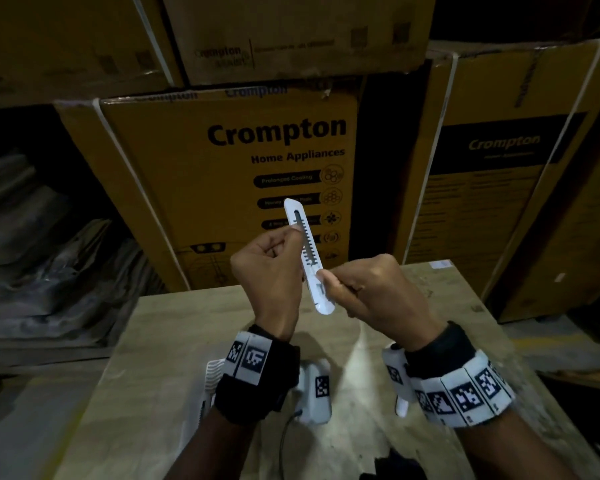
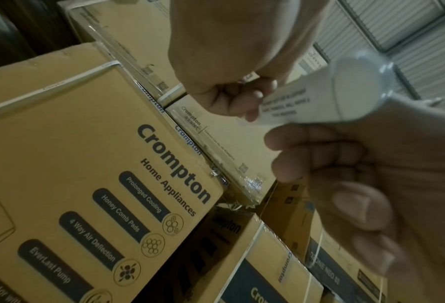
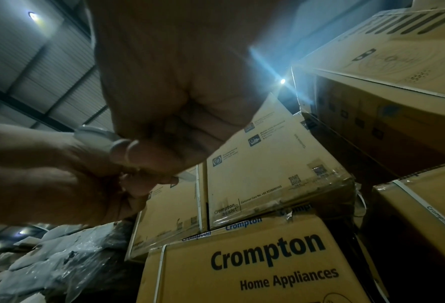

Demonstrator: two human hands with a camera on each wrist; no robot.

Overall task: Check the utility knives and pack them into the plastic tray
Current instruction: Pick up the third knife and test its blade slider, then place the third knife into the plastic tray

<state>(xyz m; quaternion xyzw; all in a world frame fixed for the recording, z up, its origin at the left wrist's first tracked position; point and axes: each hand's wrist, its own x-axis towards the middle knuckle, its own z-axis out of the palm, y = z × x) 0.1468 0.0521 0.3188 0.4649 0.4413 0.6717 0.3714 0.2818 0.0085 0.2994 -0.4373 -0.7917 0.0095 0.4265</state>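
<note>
1. Nearest us on the wooden table (image 1: 361, 441), at 6 o'clock below our wrists, we see a white ribbed plastic tray (image 1: 212, 375) edge poking out from behind the left wristband; its contents are hidden, so we cannot tell what it holds.
2. Beside the right wrist, at about 5 o'clock, a second white knife (image 1: 399, 382) lies on the table, long axis running near to far.
3. Above the table we hold up the white utility knife (image 1: 308, 258), clear of any surface. Its long axis runs steeply, the rounded near end toward 5 o'clock and the far tip toward 11 o'clock, slotted toothed face turned to us.
4. Our left hand (image 1: 269, 271) has its fingers curled, thumb pinching the knife's middle from 9 o'clock.
5. Our right hand (image 1: 371, 292) is clenched on the lower part, thumb pressed on the face from 3 o'clock.
6. Beyond, at 12 o'clock, stand stacked Crompton cardboard boxes (image 1: 229, 161).
7. Farther left, at 9 o'clock, sit crumpled plastic-wrapped bundles (image 1: 49, 237).
</note>
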